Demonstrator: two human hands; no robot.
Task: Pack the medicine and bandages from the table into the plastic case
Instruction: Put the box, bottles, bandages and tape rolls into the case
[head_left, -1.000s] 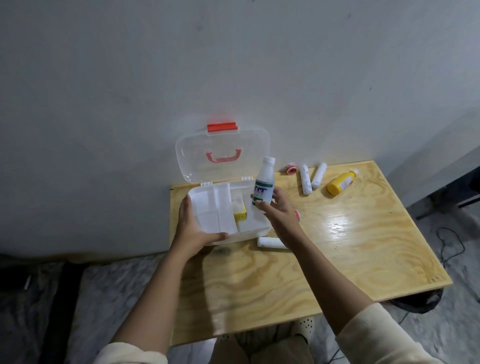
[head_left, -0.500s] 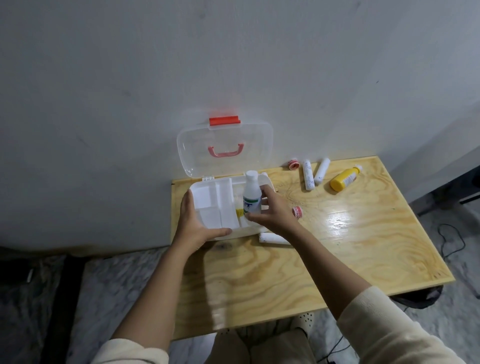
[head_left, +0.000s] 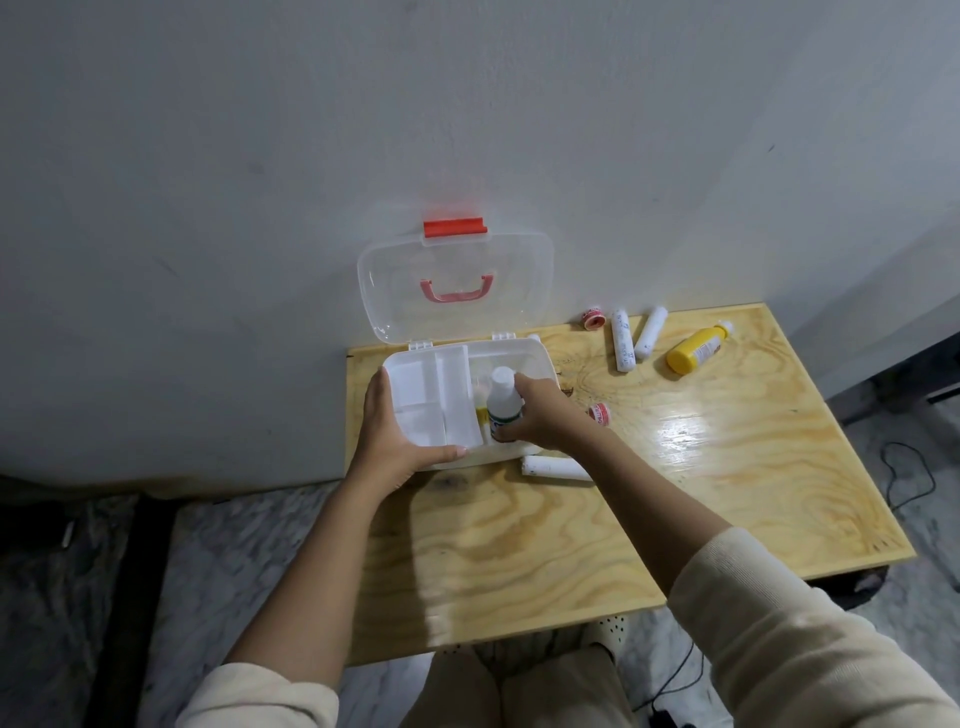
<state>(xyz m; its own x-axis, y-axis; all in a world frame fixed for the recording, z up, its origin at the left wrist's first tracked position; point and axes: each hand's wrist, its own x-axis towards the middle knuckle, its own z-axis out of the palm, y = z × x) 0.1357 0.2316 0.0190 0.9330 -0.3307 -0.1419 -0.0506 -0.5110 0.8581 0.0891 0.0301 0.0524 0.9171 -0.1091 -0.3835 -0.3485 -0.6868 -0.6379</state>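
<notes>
The clear plastic case (head_left: 530, 358) stands open at the table's back left, its lid (head_left: 452, 286) leaning on the wall. My left hand (head_left: 395, 441) grips the case's front left corner. My right hand (head_left: 540, 415) holds a white bottle (head_left: 503, 400) with a green label upright inside the right compartment, beside a yellow item (head_left: 481, 413) partly hidden there. On the table lie a bandage roll (head_left: 556, 467) by the case's front, a red tape roll (head_left: 600, 413), two more bandage rolls (head_left: 622, 345) (head_left: 649, 338), another red tape roll (head_left: 592, 318) and a yellow bottle (head_left: 698, 348).
The wooden table (head_left: 675, 493) stands against a white wall; its front and right edges drop to a marbled floor. A white divided tray (head_left: 431, 400) fills the case's left half. Cables (head_left: 904, 478) lie on the floor at right. My knees show under the table's front edge.
My right hand has lowered the white bottle from above the case's right edge down into the right compartment. My left hand has stayed on the case's corner.
</notes>
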